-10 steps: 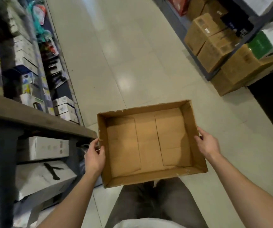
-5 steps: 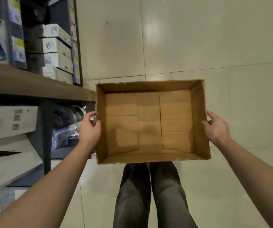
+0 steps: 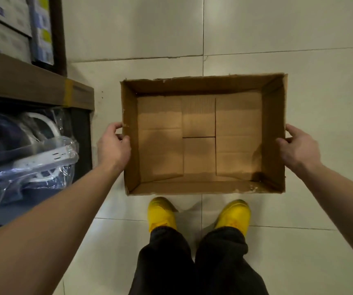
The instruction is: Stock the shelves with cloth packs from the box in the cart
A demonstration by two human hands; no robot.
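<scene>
Seen from the head camera, looking straight down, an open-topped cardboard box (image 3: 238, 133) is held by its two short side walls, just ahead of a pair of yellow shoes (image 3: 161, 213) and dark trousers (image 3: 190, 265). The box's left wall is pinched by the left hand (image 3: 112, 146): the thumb is hooked over the rim on the inner face, and the fingers are curled against the outer face. The right wall is gripped in the same way by the right hand (image 3: 298, 146), thumb inside and fingers curled close together outside. Only the brown bottom flaps are shown inside the box. Whether it touches the pale tiled floor (image 3: 324, 86) cannot be told. To the left, just beside the left forearm, a brown shelf (image 3: 24, 81) is seen, with white cartons (image 3: 3, 30) stacked on it and goods wrapped in clear plastic (image 3: 33, 158) stored beneath.
</scene>
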